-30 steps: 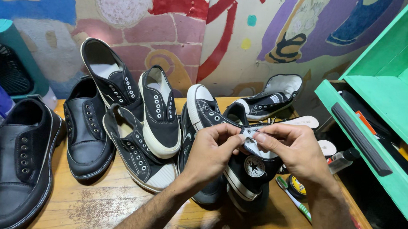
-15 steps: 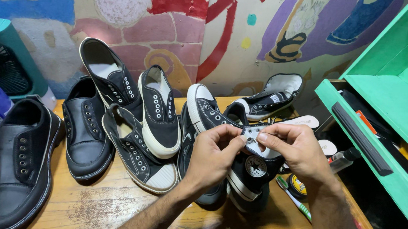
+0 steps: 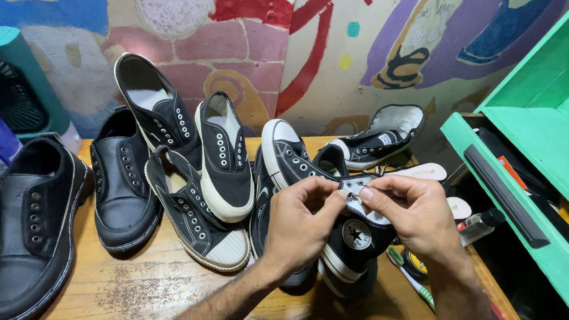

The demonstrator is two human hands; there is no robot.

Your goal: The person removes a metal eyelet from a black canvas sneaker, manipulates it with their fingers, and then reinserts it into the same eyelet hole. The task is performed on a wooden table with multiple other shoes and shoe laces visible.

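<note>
Currently both hands pinch the high-top sneaker [image 3: 352, 243] at its tongue: left hand [image 3: 300, 222] and right hand [image 3: 415, 214] closed on it, above the table [image 3: 152, 298]. Risk: the grip slips; the shoe drops onto the toothbrush [image 3: 410, 278] just below.

Painted mural wall [image 3: 253, 36], green shelf [image 3: 544, 126], perhaps wooden table [image 3: 152, 292].

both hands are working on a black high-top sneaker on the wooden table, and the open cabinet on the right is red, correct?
Not quite: the cabinet is green, not red, as the head view shows. The rest holds: the left hand and right hand are both on the black high-top sneaker over the wooden table.
</note>
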